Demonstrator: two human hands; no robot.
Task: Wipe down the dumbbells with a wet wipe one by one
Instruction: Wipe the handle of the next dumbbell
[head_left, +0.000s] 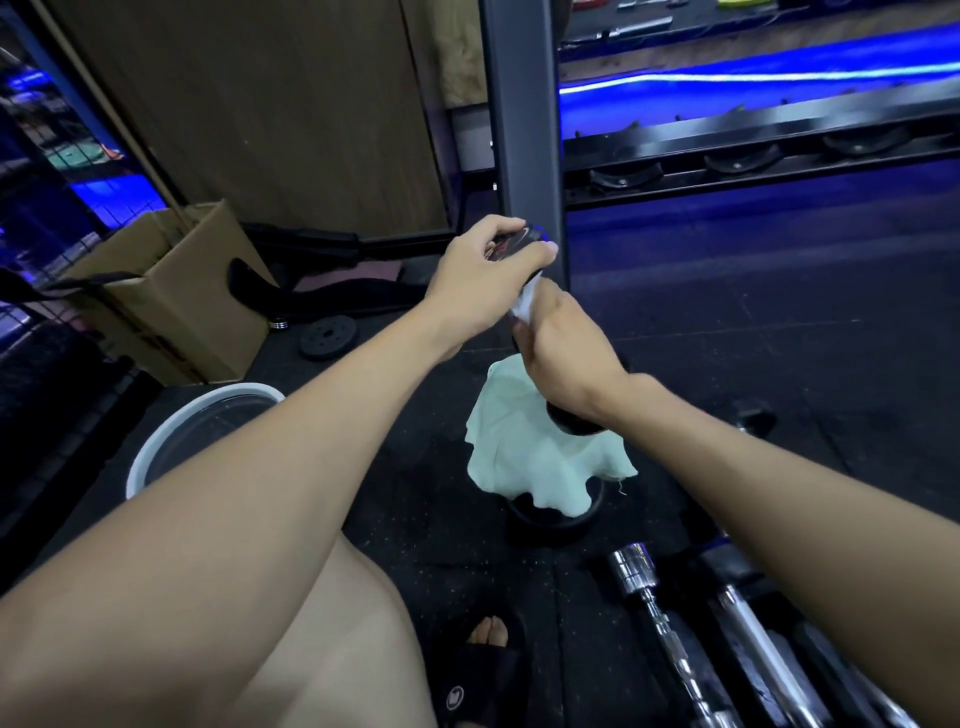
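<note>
Gripping the upper head of a dumbbell, the left hand is curling its fingers and thumb round that dark end and holding the weight up off the floor, tilted, in front of the rack upright. Lower down, the right hand is closing round the handle with the pale green wipe bunched under its grip, the loose cloth hanging down past the lower head and draping over a dark plate on the floor. A white basin is sitting near the left forearm, and chrome bars are lying on the floor by the right arm.

Slipping looks like the main risk: a wet cloth between palm and handle is making for a poor hold, and if the left grip on the rounded head is loosening, the weight may be dropping toward the sandalled foot below. The trailing cloth may also be dragging on the gritty floor and picking up dirt.
</note>
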